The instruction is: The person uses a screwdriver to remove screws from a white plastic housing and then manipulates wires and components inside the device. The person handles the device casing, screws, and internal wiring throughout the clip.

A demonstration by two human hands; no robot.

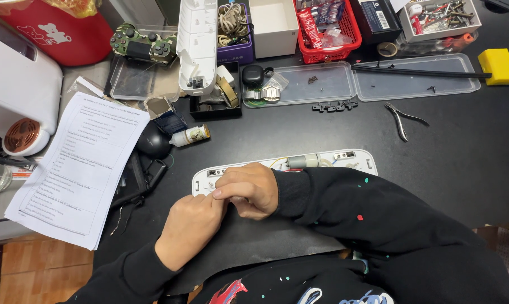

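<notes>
At the far left of the frame a white appliance sits with a round copper-coloured grille, and beside it a printed sheet of paper lies at an angle over the table edge. Moving toward the centre, above your hands, you have a camouflage game controller, a long white casing half standing on end, a small bottle lying on its side and a black mouse. Low in the middle of the frame your left hand rests curled on the dark table, its fingertips meeting those of your right hand, which is bent over the left end of the open white housing. The fingers of both hands are pressed together in a pinch over that end, but what they pinch is hidden beneath them, so I cannot tell what it is. You seem to be working a small part at the housing's left end, with the motor and wires exposed further right; the next move likely calls for a steady, fine grip and keeping the housing flat. To the right, pliers lie on the table, below clear trays, a red basket and a yellow block at upper right.
</notes>
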